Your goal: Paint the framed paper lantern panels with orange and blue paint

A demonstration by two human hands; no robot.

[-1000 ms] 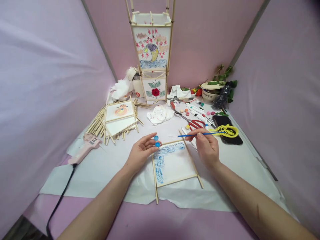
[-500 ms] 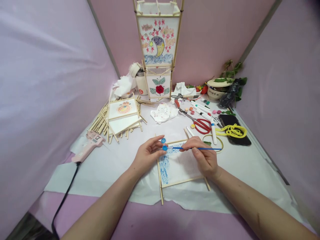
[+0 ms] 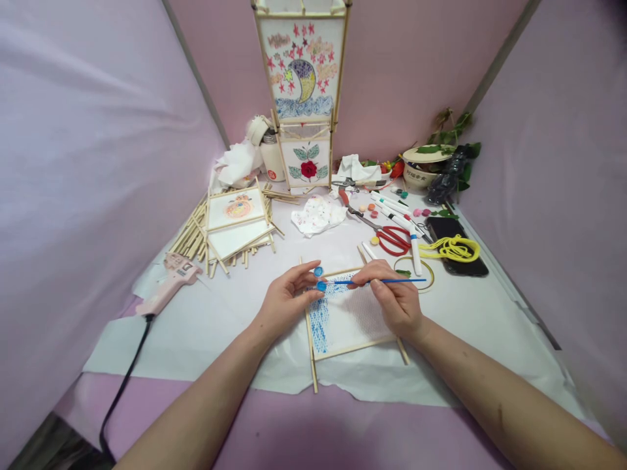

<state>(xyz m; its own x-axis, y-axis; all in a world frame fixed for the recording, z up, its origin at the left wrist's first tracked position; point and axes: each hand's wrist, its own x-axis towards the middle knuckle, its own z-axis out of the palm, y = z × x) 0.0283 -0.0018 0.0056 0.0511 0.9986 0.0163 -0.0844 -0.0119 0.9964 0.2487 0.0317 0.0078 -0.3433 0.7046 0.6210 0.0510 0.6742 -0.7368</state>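
Between the fingers of my left hand (image 3: 289,294) are two small blue paint pots (image 3: 321,286), one above the other. My right hand (image 3: 394,297) pinches a thin blue paintbrush (image 3: 404,281), held nearly level, its tip at the lower pot. Under both hands lies a white mesh panel (image 3: 357,320) in a frame of thin wooden sticks. Blue dabs cover its left side and run along its top edge. Part of the panel's top and right side is hidden by my right hand.
A decorated stick lantern (image 3: 306,72) stands at the back. Left are a pink glue gun (image 3: 166,284), bundled sticks (image 3: 189,235) and a framed panel (image 3: 238,207). Right are red-handled scissors (image 3: 392,240), markers (image 3: 415,251), yellow cord (image 3: 453,248), a black phone (image 3: 465,266) and a bowl (image 3: 421,173).
The view has shifted slightly, so the scene sits a little higher and further left. The brush has tilted closer to level, with its tip still at the lower pot.
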